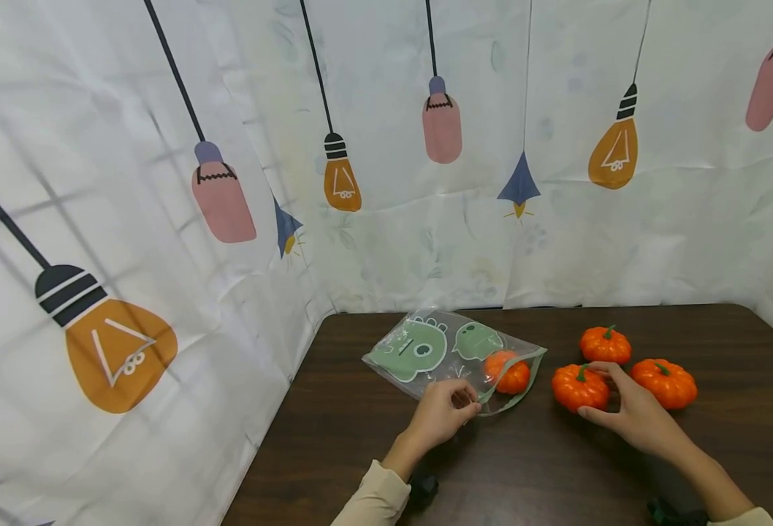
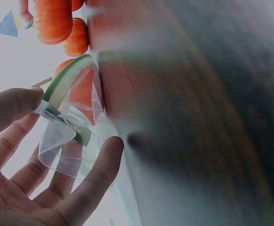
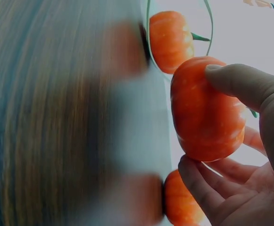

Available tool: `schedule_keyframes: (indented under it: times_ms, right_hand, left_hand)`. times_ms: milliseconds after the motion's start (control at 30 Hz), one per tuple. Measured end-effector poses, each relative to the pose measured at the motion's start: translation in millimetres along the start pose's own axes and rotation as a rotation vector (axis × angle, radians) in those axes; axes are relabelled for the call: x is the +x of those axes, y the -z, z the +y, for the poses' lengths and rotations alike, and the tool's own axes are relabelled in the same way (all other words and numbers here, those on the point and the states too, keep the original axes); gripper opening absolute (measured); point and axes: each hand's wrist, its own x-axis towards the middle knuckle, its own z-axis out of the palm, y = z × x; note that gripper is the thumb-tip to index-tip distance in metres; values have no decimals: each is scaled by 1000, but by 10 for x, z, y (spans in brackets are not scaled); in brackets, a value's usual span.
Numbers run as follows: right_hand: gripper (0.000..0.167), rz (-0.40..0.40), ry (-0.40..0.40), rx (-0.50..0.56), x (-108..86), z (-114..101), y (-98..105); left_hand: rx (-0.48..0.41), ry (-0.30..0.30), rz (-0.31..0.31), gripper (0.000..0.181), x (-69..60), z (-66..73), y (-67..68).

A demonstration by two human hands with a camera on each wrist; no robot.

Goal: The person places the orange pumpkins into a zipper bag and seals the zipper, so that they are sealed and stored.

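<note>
A clear bag with green prints and a green edge lies on the table, one small orange pumpkin inside near its mouth. The left hand pinches the bag's edge; in the left wrist view the thumb of the left hand presses on the green rim by its slider. To the right, the right hand grips a pumpkin between thumb and fingers. In the right wrist view that pumpkin is held by the right hand, with the bagged pumpkin beyond it.
Two more pumpkins stand on the brown table: one behind the gripped pumpkin, one right of it, close to the right hand. A white curtain printed with bulbs hangs along the table's back and left side.
</note>
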Motion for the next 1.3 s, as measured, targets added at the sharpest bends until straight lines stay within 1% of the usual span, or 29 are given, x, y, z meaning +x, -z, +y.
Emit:
schedule_keyframes:
  times_ms: [233, 467, 867, 1000, 1167, 1300]
  right_hand:
    - [68, 4, 11, 33, 48, -92, -78]
    - [69, -4, 20, 50, 99, -143, -184]
    - [69, -21, 8, 88, 167, -212, -317]
    - [69, -35, 8, 103, 189, -230, -353]
    - [71, -50, -2, 109, 224, -249, -405]
    - [72, -58, -5, 113, 253, -281, -446]
  left_hand:
    - [4, -12, 8, 6, 21, 16, 11]
    - [1, -14, 6, 6, 18, 18, 11]
    - [3, -23, 8, 8, 8, 3, 3]
    - [11, -39, 12, 8, 8, -3, 2]
    - [18, -51, 14, 9, 11, 11, 15]
    - [17, -46, 11, 9, 10, 29, 30]
